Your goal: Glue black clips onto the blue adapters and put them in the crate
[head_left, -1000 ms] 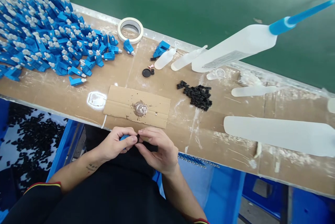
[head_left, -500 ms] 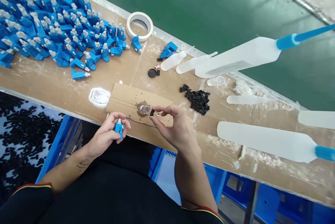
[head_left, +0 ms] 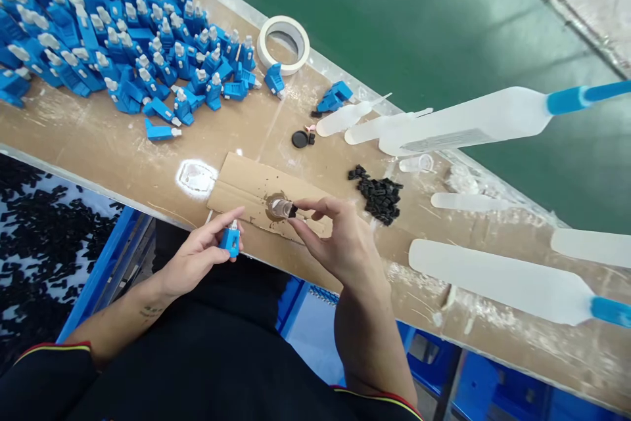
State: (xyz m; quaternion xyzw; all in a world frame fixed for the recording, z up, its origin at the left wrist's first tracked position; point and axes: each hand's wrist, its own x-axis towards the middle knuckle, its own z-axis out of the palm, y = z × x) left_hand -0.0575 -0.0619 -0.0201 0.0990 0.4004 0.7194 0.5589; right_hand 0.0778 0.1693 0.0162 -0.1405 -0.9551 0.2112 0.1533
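My left hand (head_left: 200, 253) holds a small blue plastic part with a white tip (head_left: 231, 242) between thumb and fingers, near the table's front edge. Thumb and index finger of my right hand (head_left: 340, 237) pinch a small black piece (head_left: 293, 211). That piece is at the mouth of a small clear cup (head_left: 280, 207); whether they touch I cannot tell. Under the cup lies a strip of cardboard (head_left: 241, 175) with a dark wet stain around the cup. To the right of it is a pile of small black pieces (head_left: 382, 199).
Many blue parts (head_left: 123, 40) heap at the back left. A tape roll (head_left: 265, 40), a black round cap (head_left: 300, 139) and a blue part (head_left: 335, 96) lie behind the cardboard. White squeeze bottles (head_left: 493, 276) lie at the right. Below left is a bin of black pieces (head_left: 39, 230).
The view has shifted slightly. My left index finger has straightened out above the blue part. My right hand still pinches the black piece beside the cup.
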